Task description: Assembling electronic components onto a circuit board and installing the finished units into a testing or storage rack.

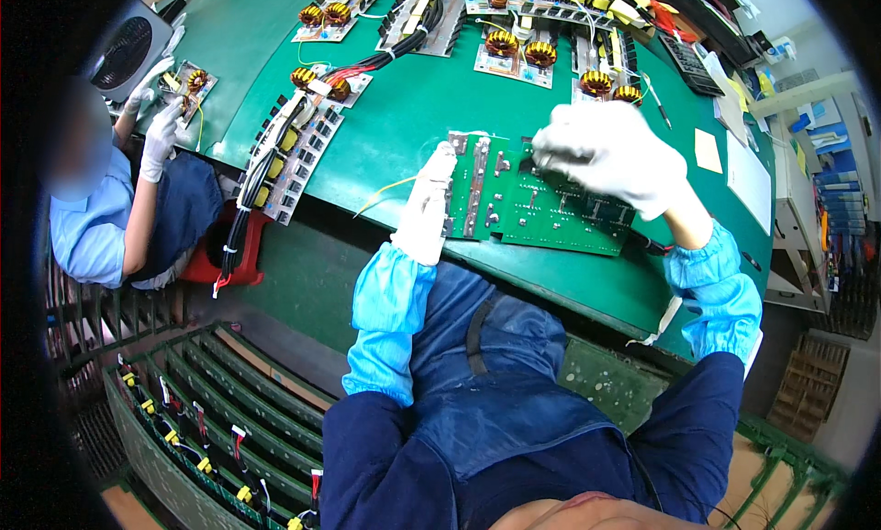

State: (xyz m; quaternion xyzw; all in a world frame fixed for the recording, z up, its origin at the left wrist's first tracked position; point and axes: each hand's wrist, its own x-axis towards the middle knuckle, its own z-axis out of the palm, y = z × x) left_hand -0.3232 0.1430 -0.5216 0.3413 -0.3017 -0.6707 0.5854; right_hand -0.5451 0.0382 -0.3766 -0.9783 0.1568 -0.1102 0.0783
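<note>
A green circuit board (560,220) lies underside up near the front edge of the green workbench, with solder points and a long tinned strip on its face. My left hand (428,204), in a white glove, grips the board's left edge with the fingers stretched along it. Over the board's upper right part is my right hand (610,154), also gloved, its fingers curled closed. Something dark shows at those fingertips, too hidden to name. A yellow wire (385,192) sticks out to the left of my left hand.
Several circuit boards with copper coils (520,53) line the bench's far side. One assembly with a cable bundle (292,154) overhangs the front edge at left. A keyboard (690,64) and papers (748,177) lie right. A co-worker (110,209) sits left; a green rack (211,420) holds boards behind.
</note>
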